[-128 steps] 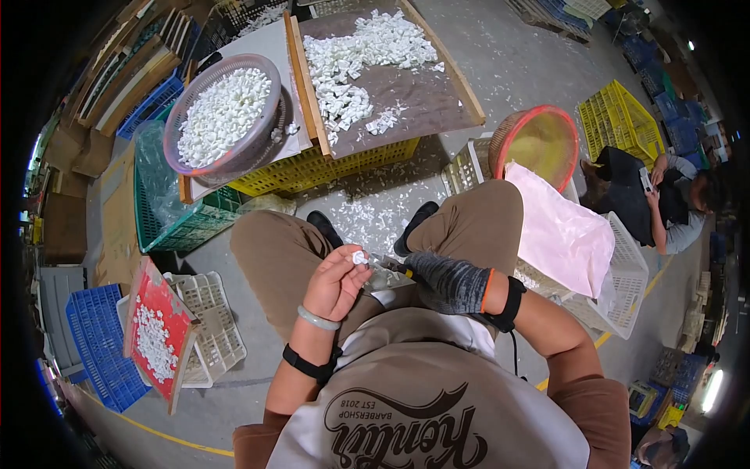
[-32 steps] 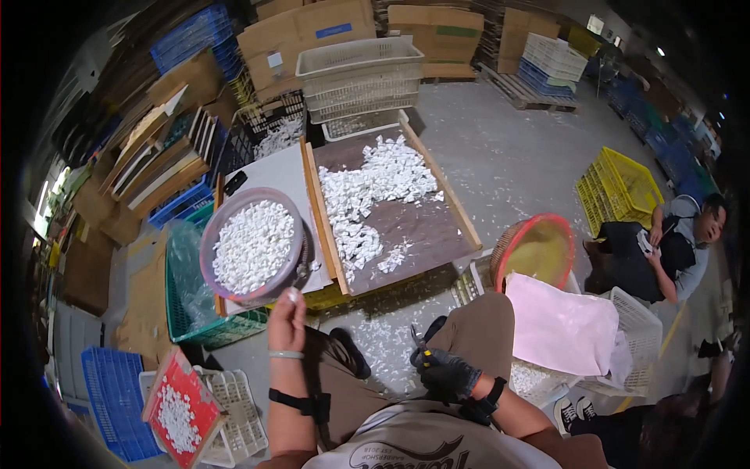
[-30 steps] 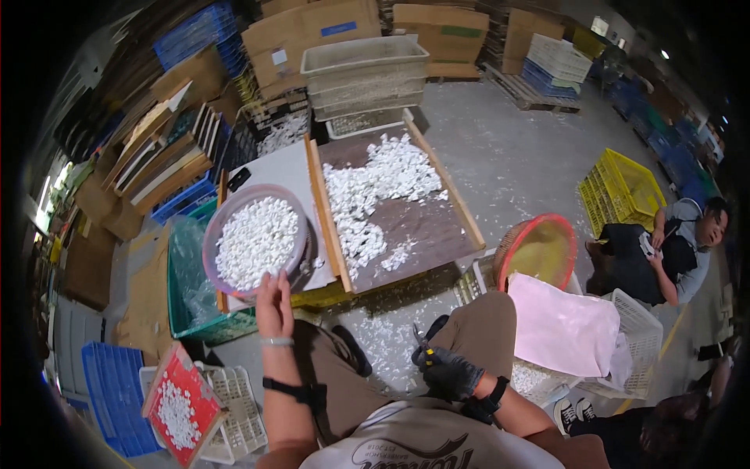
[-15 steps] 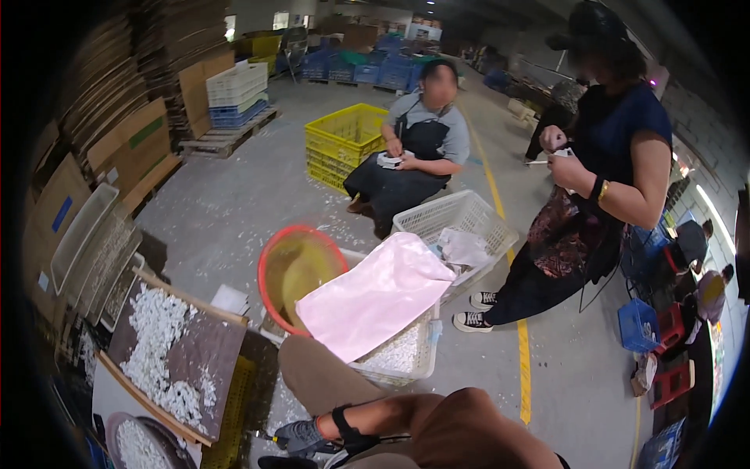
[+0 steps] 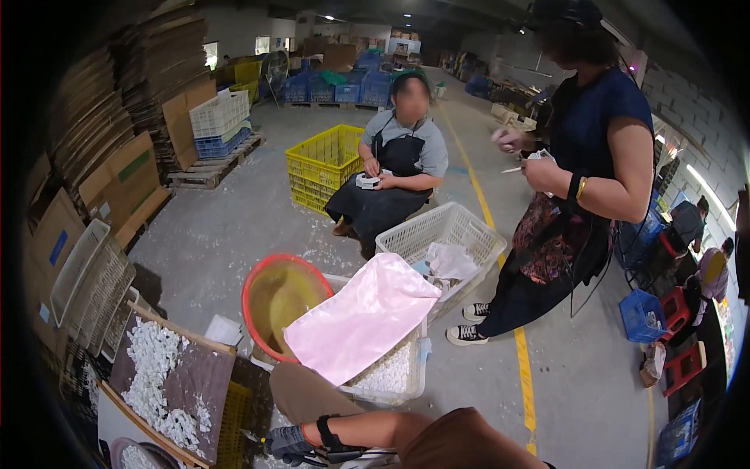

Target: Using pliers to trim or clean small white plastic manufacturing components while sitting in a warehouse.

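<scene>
My right hand [image 5: 289, 442], in a dark grey glove with a black strap round the wrist, is low in the picture beside my knee. Its fingers look curled, and a small yellow-and-black tip shows at them; what they hold is unclear. My left hand is out of sight. Ahead of my knee, a pink satiny cloth [image 5: 359, 316] drapes over a white crate [image 5: 414, 383] of small white pieces. A red-rimmed tub [image 5: 248, 301], yellowish inside, touches its left side. Left of my hand stands a wood-edged board [image 5: 207, 375] heaped with white pieces [image 5: 152, 367].
A seated co-worker [image 5: 402, 148] and a standing co-worker [image 5: 594, 141] handle small white items. Between them is a slotted white crate [image 5: 484, 250] with crumpled material. A yellow crate [image 5: 312, 168] and stacked cardboard [image 5: 86, 117] lie beyond; a red stool [image 5: 687, 367] stands right.
The view has tilted up slightly, and nearby things sit lower and further left in it. The standing co-worker's hands have moved apart. My right hand stays beside my knee.
</scene>
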Demonstrator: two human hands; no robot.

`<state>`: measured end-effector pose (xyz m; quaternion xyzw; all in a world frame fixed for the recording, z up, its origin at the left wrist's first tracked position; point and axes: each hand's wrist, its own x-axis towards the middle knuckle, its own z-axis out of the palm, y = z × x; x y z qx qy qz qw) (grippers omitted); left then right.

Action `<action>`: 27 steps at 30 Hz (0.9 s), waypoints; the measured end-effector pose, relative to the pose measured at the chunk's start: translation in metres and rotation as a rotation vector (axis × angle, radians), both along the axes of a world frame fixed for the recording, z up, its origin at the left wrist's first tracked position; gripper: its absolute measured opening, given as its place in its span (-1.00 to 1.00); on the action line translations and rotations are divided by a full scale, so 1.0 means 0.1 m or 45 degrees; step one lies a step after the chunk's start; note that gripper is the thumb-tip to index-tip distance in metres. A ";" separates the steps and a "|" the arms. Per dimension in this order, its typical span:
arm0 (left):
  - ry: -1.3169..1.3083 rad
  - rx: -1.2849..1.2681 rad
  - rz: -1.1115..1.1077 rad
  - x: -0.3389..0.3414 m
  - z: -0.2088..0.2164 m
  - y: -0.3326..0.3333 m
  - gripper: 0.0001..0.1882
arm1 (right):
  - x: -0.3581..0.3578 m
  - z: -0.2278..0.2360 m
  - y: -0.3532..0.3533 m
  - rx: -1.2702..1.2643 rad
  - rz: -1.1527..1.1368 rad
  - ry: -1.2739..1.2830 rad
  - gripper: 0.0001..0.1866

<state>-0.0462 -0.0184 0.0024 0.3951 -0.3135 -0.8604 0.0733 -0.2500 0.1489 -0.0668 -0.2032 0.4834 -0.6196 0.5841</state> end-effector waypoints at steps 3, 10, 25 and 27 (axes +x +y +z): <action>-0.016 0.004 0.045 0.27 -0.07 -0.12 -0.82 | -0.01 -0.37 -0.25 -0.059 0.021 -0.102 -0.91; 0.127 -0.550 -0.271 0.46 -0.45 -0.18 -0.53 | -0.07 -0.58 -0.13 -0.373 0.044 -0.165 -0.89; -0.205 0.100 -0.173 0.01 -0.21 0.14 -0.74 | 0.05 -0.91 -0.26 -0.243 0.067 -0.160 -0.87; -0.218 0.032 -0.194 0.01 -0.24 0.12 -0.71 | 0.08 -1.00 -0.24 -0.222 0.066 -0.165 -0.87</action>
